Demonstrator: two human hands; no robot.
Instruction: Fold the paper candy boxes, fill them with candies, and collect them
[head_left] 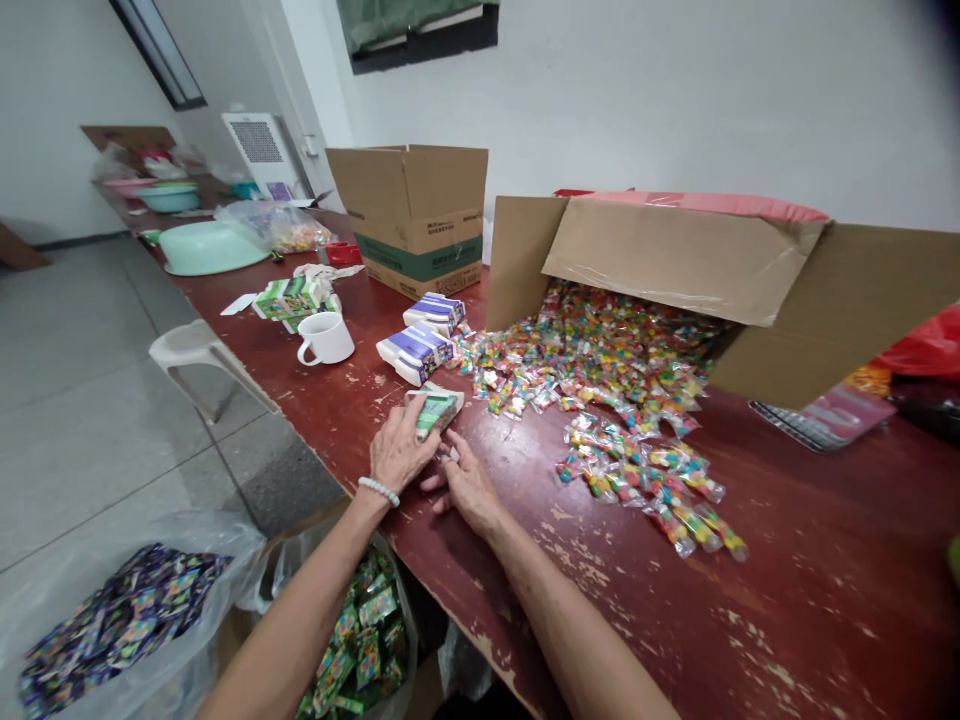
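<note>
My left hand [403, 448], with a pale bead bracelet at the wrist, rests on a small green-and-white packet stack [438, 409] on the table, fingers over its near side. Close beside it, my right hand [471, 488] has its fingers bent inward at the stack's near end; a small whitish bit shows among them, too small to make out. Two purple-and-white packet stacks [416, 352] lie just beyond. To the right spreads a heap of clear-wrapped colourful candies [600, 350], spilling from a tipped cardboard box [675, 260].
A white mug [327, 338] and green packet stacks [289, 298] stand left on the worn red table [585, 580]. Behind is an upright carton [420, 220]. Below the table edge are bags of green packets [367, 630] and purple packets [127, 620], plus a white stool [202, 350].
</note>
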